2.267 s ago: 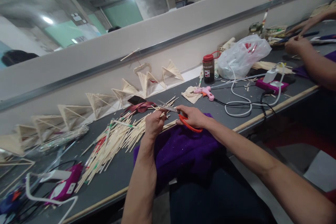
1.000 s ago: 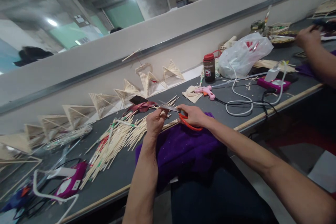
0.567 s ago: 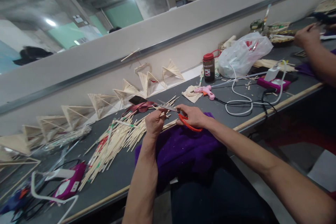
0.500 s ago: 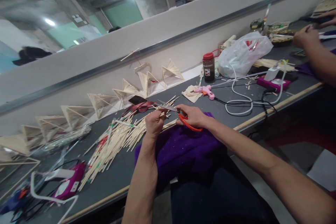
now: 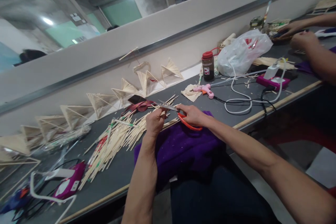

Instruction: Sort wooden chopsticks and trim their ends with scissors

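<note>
My right hand (image 5: 193,114) grips a pair of scissors (image 5: 187,123) by the orange handles, blades pointing left and slightly parted. Closed in a fist, my left hand (image 5: 155,122) is right at the blades, pinching what looks like a thin wooden stick, mostly hidden by the fingers. Under both hands a purple cloth (image 5: 183,150) covers my lap and meets the table edge. A loose heap of thin wooden sticks (image 5: 115,147) spreads over the table to the left of my left hand.
Folded stick models (image 5: 98,103) line the wall. A pink glue gun (image 5: 207,91) rests beyond my right hand, near a red-lidded bottle (image 5: 208,66) and a plastic bag (image 5: 243,54). Magenta power strips (image 5: 273,82) trail cables. At far right, a co-worker's hands (image 5: 306,40) are busy.
My hands and the scissors stay nearly in place. The co-worker's far hand has reached left over the table at the far right. The view has shifted very slightly.
</note>
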`<state>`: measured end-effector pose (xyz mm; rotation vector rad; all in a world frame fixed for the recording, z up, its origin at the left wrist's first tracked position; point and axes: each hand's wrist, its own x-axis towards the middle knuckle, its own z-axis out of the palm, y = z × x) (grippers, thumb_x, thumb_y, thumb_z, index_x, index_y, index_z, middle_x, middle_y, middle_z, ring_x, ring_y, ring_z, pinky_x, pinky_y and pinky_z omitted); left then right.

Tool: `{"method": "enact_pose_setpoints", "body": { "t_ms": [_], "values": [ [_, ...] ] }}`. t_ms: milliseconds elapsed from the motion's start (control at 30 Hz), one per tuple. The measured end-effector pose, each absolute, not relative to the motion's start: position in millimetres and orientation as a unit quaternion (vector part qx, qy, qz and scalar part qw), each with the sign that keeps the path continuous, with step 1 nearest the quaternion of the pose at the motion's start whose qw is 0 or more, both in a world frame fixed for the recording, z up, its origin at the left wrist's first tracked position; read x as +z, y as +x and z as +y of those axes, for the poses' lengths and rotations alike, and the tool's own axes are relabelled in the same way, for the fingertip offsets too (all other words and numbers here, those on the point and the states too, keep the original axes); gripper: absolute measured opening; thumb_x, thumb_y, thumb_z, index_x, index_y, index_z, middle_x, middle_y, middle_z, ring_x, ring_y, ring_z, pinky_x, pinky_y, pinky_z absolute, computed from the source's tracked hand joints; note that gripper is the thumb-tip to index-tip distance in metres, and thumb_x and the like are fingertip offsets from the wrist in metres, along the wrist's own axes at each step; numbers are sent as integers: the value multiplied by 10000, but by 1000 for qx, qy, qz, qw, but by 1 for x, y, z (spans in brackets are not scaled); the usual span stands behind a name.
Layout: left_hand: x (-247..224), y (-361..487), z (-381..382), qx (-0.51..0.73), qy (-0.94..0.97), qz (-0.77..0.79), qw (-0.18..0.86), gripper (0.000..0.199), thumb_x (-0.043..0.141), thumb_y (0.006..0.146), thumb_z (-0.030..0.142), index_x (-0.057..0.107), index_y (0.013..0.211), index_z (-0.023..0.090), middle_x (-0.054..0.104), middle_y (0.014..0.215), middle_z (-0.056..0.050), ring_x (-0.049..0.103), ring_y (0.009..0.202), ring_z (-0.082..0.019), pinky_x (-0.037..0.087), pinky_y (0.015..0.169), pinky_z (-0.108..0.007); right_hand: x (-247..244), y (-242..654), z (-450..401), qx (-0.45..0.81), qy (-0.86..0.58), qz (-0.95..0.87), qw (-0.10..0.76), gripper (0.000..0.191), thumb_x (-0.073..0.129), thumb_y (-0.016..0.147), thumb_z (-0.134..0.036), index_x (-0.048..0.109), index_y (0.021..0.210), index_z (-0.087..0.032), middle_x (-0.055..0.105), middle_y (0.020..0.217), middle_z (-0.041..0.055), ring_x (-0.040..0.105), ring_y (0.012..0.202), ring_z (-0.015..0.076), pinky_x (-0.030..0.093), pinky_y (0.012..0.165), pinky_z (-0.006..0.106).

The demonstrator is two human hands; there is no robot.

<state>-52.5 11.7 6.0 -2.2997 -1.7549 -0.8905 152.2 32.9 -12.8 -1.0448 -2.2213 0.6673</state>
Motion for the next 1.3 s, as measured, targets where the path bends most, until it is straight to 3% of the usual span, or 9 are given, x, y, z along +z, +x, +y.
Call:
{"method": "enact_pose_setpoints", "body": {
  "t_ms": [300, 467, 567, 667, 733, 833, 1033, 1167, 1300],
  "values": [
    [10, -51, 11, -352, -735, -579, 36, 289, 453, 855, 371, 671, 946, 204, 642, 605, 13, 604, 598, -115, 407, 613, -208, -20, 150, 39, 246, -400, -814, 342, 353, 498, 791, -300, 563, 1124, -204, 656, 802, 23, 558, 665, 130, 369, 618, 210],
    [22, -53, 6, -500, -655, -566, 32, 294, 438, 868, 383, 639, 929, 177, 620, 662, -7, 594, 674, -116, 435, 718, -228, -16, 151, 35, 181, -460, -822, 282, 376, 487, 801, -427, 548, 1134, -264, 666, 780, 20, 591, 688, 171, 355, 594, 236],
    [35, -54, 5, -677, -554, -479, -75, 238, 452, 863, 382, 585, 864, 184, 545, 619, 23, 561, 633, -103, 461, 679, -240, -15, 150, 34, 132, -464, -843, 240, 393, 453, 811, -487, 534, 1142, -293, 676, 866, 34, 613, 760, 200, 354, 602, 254],
    [44, -56, 7, -761, -472, -381, -230, 155, 498, 845, 353, 518, 817, 202, 447, 555, 65, 452, 478, -72, 422, 493, -204, -14, 149, 32, 115, -467, -851, 210, 433, 436, 818, -510, 496, 1189, -295, 674, 939, 44, 616, 837, 215, 364, 627, 262],
    [47, -59, 10, -775, -427, -361, -296, 147, 516, 841, 335, 504, 794, 196, 382, 512, 78, 314, 389, -45, 278, 364, -157, -12, 150, 31, 107, -462, -857, 200, 498, 446, 808, -520, 441, 1248, -286, 668, 983, 52, 611, 875, 225, 370, 639, 266],
    [47, -65, 14, -786, -368, -368, -332, 128, 503, 856, 289, 532, 799, 178, 310, 456, 86, 203, 354, -36, 136, 321, -161, -11, 151, 30, 96, -441, -870, 199, 598, 483, 784, -504, 357, 1317, -263, 658, 1028, 61, 610, 880, 232, 375, 635, 271],
    [56, -71, 21, -802, -326, -317, -387, 292, 327, 940, 313, 552, 827, 165, 251, 424, 94, 182, 333, -31, 142, 339, -175, -12, 153, 31, 114, -450, -856, 227, 512, 495, 782, -473, 428, 1246, -269, 671, 917, 33, 614, 827, 218, 381, 622, 272],
    [63, -50, 34, -798, -355, -305, -381, 199, 505, 857, 368, 582, 857, 185, 347, 462, 93, 266, 332, -20, 192, 343, -180, -12, 158, 40, 127, -551, -780, 267, 539, 544, 747, -479, 455, 1223, -243, 659, 944, 53, 611, 838, 229, 404, 667, 297],
    [53, -15, 52, -785, -391, -321, -359, 277, 618, 755, 433, 632, 777, 157, 354, 457, 80, 271, 338, -15, 182, 338, -181, -13, 165, 50, 161, -594, -713, 336, 557, 565, 727, -492, 452, 1203, -227, 656, 844, 34, 611, 814, 224, 421, 696, 314]
  ]
}}
